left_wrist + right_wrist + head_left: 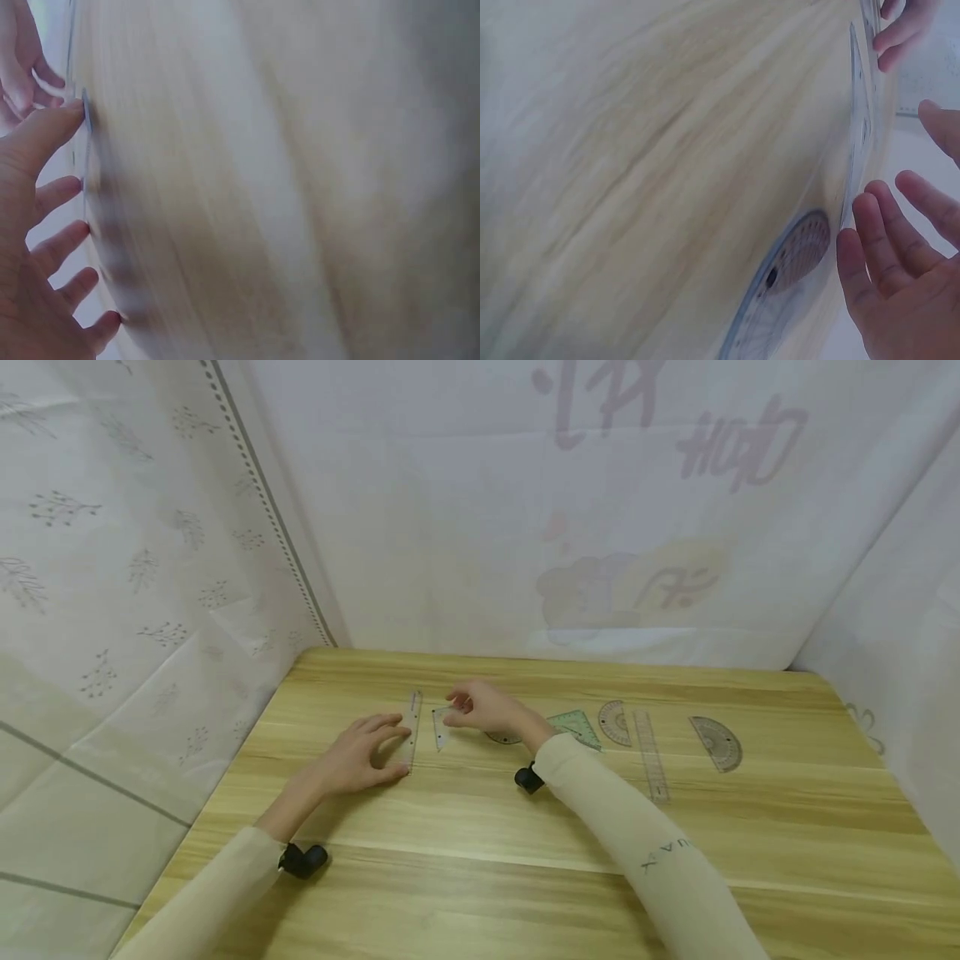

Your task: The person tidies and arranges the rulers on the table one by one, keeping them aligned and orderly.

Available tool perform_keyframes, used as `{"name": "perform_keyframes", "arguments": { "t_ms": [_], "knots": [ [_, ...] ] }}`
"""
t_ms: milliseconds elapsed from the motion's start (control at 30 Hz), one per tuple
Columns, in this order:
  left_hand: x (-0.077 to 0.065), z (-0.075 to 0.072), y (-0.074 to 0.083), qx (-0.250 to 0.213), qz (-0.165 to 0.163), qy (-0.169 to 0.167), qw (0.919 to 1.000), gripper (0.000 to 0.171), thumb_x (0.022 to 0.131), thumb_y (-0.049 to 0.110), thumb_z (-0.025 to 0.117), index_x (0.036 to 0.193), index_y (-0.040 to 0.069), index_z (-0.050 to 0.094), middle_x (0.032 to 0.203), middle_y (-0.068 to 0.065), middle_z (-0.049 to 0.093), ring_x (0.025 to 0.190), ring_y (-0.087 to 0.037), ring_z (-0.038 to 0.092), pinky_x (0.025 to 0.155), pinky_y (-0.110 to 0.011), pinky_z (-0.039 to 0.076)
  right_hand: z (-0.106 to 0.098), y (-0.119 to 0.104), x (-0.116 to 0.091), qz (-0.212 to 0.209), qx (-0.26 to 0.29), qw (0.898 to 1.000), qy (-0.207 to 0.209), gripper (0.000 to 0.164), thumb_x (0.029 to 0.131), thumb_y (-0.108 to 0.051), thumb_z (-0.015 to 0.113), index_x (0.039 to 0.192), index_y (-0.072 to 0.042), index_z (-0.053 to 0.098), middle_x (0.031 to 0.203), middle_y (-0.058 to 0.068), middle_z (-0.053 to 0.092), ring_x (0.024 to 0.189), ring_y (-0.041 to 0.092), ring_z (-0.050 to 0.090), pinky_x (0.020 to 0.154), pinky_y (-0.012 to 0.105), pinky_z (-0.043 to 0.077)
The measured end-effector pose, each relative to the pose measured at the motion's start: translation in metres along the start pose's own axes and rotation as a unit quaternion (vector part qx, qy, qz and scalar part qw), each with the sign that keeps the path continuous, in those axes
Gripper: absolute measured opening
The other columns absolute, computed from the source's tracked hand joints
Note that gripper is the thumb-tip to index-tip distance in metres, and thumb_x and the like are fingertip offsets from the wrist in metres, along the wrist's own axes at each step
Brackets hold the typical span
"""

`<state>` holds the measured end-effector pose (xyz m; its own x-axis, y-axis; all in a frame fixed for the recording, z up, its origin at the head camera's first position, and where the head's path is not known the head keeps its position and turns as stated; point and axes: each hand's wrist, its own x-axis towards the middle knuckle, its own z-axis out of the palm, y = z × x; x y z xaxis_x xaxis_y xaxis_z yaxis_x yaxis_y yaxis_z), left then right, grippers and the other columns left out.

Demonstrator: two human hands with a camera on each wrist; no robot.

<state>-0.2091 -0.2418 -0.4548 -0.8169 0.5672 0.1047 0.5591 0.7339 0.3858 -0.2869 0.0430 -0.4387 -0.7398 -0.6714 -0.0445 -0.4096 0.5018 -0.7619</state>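
My left hand touches the near side of a clear straight ruler, thumb by its lower end and fingers spread toward its upper part. In the left wrist view the thumb meets the ruler's edge. Just right of the ruler lies a clear set square. Over its upper right hovers my right hand, fingers loosely bent and apart from the thumb. From the right wrist, the fingertips appear close to the set square's edge; contact is hard to tell. A clear protractor lies beneath, partly hidden from the head by that hand.
Farther right on the wooden table lie a green set square, a small protractor, another clear ruler and a larger protractor. White printed cloth hangs behind and at the sides.
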Motion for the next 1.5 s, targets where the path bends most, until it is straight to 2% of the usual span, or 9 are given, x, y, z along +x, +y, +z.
{"name": "perform_keyframes", "arguments": {
  "t_ms": [333,433,567,700,867,1033,1200,1500],
  "knots": [
    [-0.007,0.0,0.013,-0.002,0.01,0.0,1.0,0.065,0.089,0.04,0.079,0.139,0.003,0.059,0.149,-0.023,0.046,0.133,-0.053,0.038,0.104,-0.071,0.028,0.012,-0.004,0.022,0.02,-0.017,1.0,0.011,0.054,0.098,-0.027,0.071,0.141,0.002,0.055,0.139,0.014,0.057,0.127,0.026,0.053,0.104,0.036,0.043],
    [-0.005,0.003,0.013,-0.004,0.009,0.001,0.9999,0.069,0.088,0.042,0.08,0.141,0.003,0.057,0.15,-0.023,0.045,0.134,-0.053,0.037,0.104,-0.072,0.028,0.014,-0.006,0.031,0.018,-0.053,0.998,0.024,0.055,0.096,-0.028,0.074,0.139,0.002,0.058,0.139,0.013,0.058,0.126,0.026,0.054,0.104,0.035,0.043],
    [-0.003,0.003,0.013,-0.005,-0.008,-0.002,1.0,0.076,0.086,0.044,0.081,0.143,0.003,0.054,0.151,-0.021,0.043,0.137,-0.051,0.035,0.107,-0.069,0.026,0.015,-0.013,0.043,0.011,-0.123,0.992,0.027,0.057,0.096,-0.033,0.074,0.139,0.001,0.059,0.136,0.012,0.061,0.125,0.026,0.054,0.106,0.038,0.04],
    [-0.004,0.003,0.01,-0.01,-0.02,-0.005,0.9997,0.08,0.084,0.047,0.083,0.144,0.003,0.053,0.153,-0.019,0.043,0.138,-0.048,0.035,0.108,-0.067,0.025,0.015,-0.018,0.048,0.026,-0.15,0.988,0.008,0.061,0.095,-0.037,0.074,0.142,-0.002,0.057,0.138,0.01,0.058,0.127,0.026,0.048,0.109,0.041,0.035],
    [-0.006,0.005,0.008,-0.018,-0.013,-0.001,0.9997,0.08,0.085,0.048,0.082,0.144,0.002,0.054,0.153,-0.019,0.042,0.137,-0.046,0.037,0.107,-0.068,0.027,0.017,-0.018,0.049,0.04,-0.157,0.987,-0.009,0.061,0.095,-0.039,0.073,0.143,-0.004,0.057,0.138,0.01,0.054,0.127,0.027,0.044,0.108,0.042,0.034],
    [-0.008,0.006,0.005,-0.021,-0.01,0.014,0.9996,0.077,0.085,0.046,0.082,0.143,0.002,0.055,0.152,-0.019,0.044,0.135,-0.047,0.039,0.104,-0.07,0.029,0.019,-0.017,0.051,0.028,-0.156,0.987,-0.005,0.055,0.095,-0.036,0.074,0.139,-0.005,0.06,0.135,0.01,0.057,0.126,0.027,0.045,0.107,0.042,0.034],
    [-0.009,0.005,0.003,-0.016,-0.012,0.014,0.9997,0.078,0.085,0.046,0.082,0.142,0.001,0.055,0.152,-0.019,0.044,0.135,-0.046,0.039,0.105,-0.069,0.029,0.02,-0.015,0.055,0.032,-0.147,0.989,-0.008,0.053,0.096,-0.035,0.074,0.139,-0.007,0.061,0.136,0.009,0.056,0.126,0.028,0.045,0.107,0.043,0.034],
    [-0.009,0.004,-0.001,0.02,-0.007,0.012,0.9997,0.082,0.084,0.055,0.078,0.143,0.002,0.055,0.151,-0.016,0.045,0.135,-0.042,0.041,0.105,-0.065,0.032,0.018,-0.014,0.061,0.029,-0.141,0.99,-0.014,0.048,0.097,-0.03,0.073,0.136,-0.003,0.062,0.135,0.01,0.059,0.129,0.028,0.046,0.11,0.042,0.032]
  ]
}}
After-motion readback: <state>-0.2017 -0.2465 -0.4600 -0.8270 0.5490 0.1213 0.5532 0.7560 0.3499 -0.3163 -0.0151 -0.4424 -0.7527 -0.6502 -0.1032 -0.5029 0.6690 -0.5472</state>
